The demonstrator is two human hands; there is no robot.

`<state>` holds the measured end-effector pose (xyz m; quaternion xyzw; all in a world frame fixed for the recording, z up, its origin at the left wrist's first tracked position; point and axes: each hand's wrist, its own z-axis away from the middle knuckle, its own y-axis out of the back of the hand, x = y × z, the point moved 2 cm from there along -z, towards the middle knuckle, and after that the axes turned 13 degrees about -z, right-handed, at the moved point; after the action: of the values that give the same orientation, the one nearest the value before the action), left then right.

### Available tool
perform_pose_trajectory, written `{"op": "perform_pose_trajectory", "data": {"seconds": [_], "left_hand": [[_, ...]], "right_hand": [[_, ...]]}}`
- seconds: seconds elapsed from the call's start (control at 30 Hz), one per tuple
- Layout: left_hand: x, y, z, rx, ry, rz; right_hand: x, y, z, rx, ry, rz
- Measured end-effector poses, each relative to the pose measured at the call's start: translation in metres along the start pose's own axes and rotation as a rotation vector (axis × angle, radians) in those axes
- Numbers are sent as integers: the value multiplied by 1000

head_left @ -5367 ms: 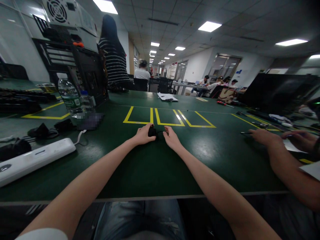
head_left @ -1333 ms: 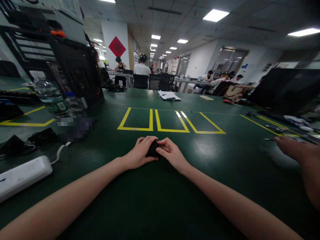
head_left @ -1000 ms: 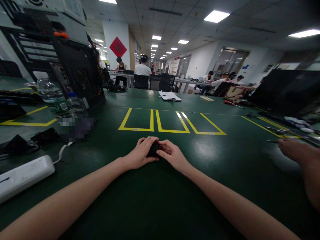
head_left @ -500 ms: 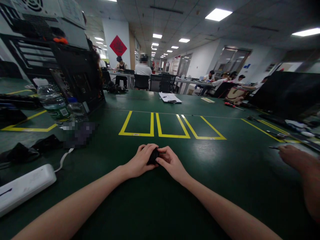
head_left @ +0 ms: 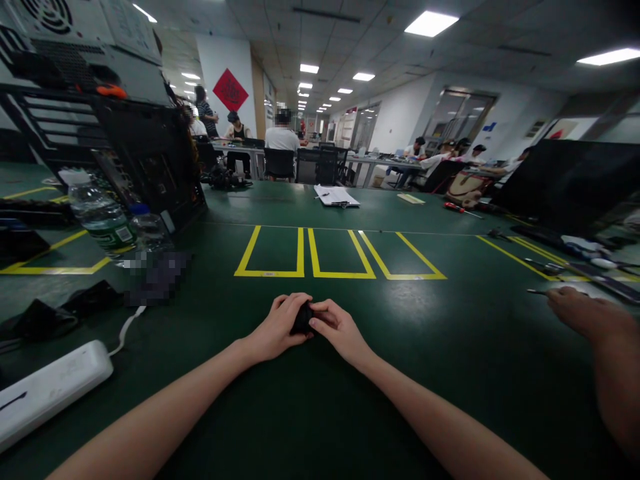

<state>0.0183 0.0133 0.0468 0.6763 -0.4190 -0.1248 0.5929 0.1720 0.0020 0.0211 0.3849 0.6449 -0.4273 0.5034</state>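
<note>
A small black rounded object is held between my two hands just above or on the green table; its exact kind does not show. My left hand curls over its left side, fingers closed across the top. From the right, my right hand grips it with thumb and fingertips. Much of the object is hidden by the fingers. Beyond the hands, yellow tape outlines mark the tabletop.
On the left are a white power strip, a water bottle and an open computer case. A clipboard with papers lies farther back. At right, a co-worker's hand holds a thin tool beside a black monitor.
The view has shifted slightly, so the table things sit a little lower and more to the left. Both my hands keep their hold on the black object.
</note>
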Motion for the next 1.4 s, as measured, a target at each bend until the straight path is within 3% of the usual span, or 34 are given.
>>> {"op": "perform_pose_trajectory", "data": {"seconds": [0.13,0.27,0.47,0.87,1.13,1.4], "left_hand": [[2,5,1,-14,-2,11],[-4,-4,0,13,18,26],[-8,-11,-2,38,19,16],[-9,-10,-2,21,38,46],[-9,-10,-2,34,34,56],[-8,-8,-2,23,52,42]], "right_hand": [[2,1,-2,30,-30,20],[-1,1,-2,15,-51,49],[-3,1,1,-12,46,99],[-3,2,-4,3,-32,86],[-7,0,1,-42,69,219],[-7,0,-3,6,5,138]]}}
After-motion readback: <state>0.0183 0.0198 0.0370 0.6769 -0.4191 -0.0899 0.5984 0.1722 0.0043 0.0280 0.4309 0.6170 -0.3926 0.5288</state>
